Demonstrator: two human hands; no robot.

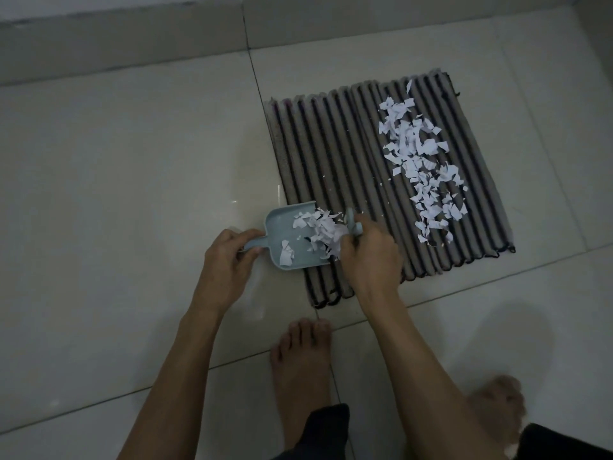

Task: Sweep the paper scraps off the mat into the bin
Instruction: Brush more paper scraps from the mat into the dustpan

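Bare feet [303, 370] on pale floor tile [132, 167], person crouched over the work. Left hand [229, 257] curls round the handle of a small blue dustpan [285, 234], whose open mouth lies over the near-left edge of the ribbed mat [331, 154]. Right hand [368, 254] grips a small brush [351, 224] at the pan's mouth; bristles hidden behind the fingers. One heap of paper scraps [321, 230] sits in the pan; a long band of loose scraps [421, 161] lies on the mat's right half, well apart from the pan. No bin in view.

Judgement: scraps are featherlight and limp and likely to snag in the mat's grooves, so sweeping along the ribs suits. Pan is rigid and light; carry it level by the handle, slowly, or scraps will flutter out.
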